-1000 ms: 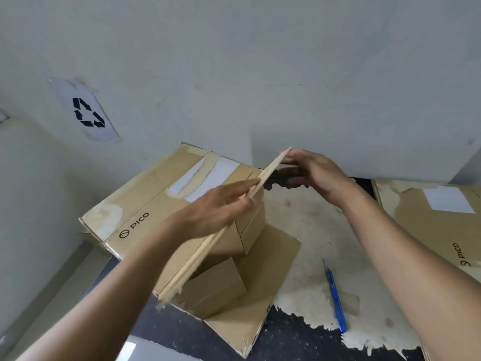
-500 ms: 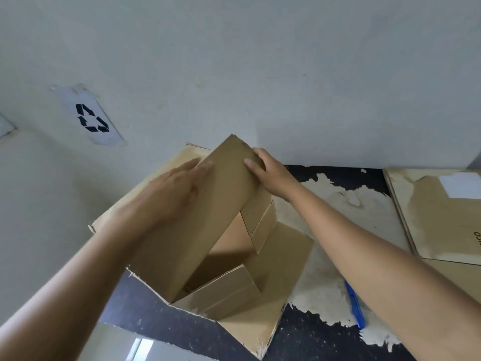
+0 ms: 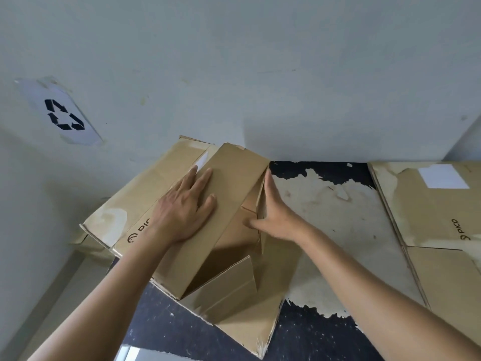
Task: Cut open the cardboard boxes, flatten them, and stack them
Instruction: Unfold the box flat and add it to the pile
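A white wall [image 3: 260, 61] closed off the far side, carrying a recycling sign [image 3: 61, 114] at 10 o'clock. The counter [image 3: 325, 204] was dark with a large patch of pale, torn paper residue. At 3 o'clock lay flattened boxes [image 3: 437, 225], one bearing a white label and a PICO mark, well apart from the hands. A PICO box [image 3: 145, 199] lay flat at 9 o'clock against the wall.

The box [image 3: 229, 230] being worked sat at centre, partly collapsed, overlapping the PICO box's right edge. Its long panel lay tilted, its near flaps [image 3: 229, 290] stood half raised, and a bottom flap extended toward 6 o'clock on the counter.

The left hand [image 3: 182, 212] lay palm down on the long panel, fingers [image 3: 205, 178] spread and flat, gripping nothing. The right hand [image 3: 276, 217] stood edge-on against the box's right side panel, fingers extended toward 12 o'clock along it and thumb reaching toward the box interior; it was open and pressing, with no closed grasp visible.
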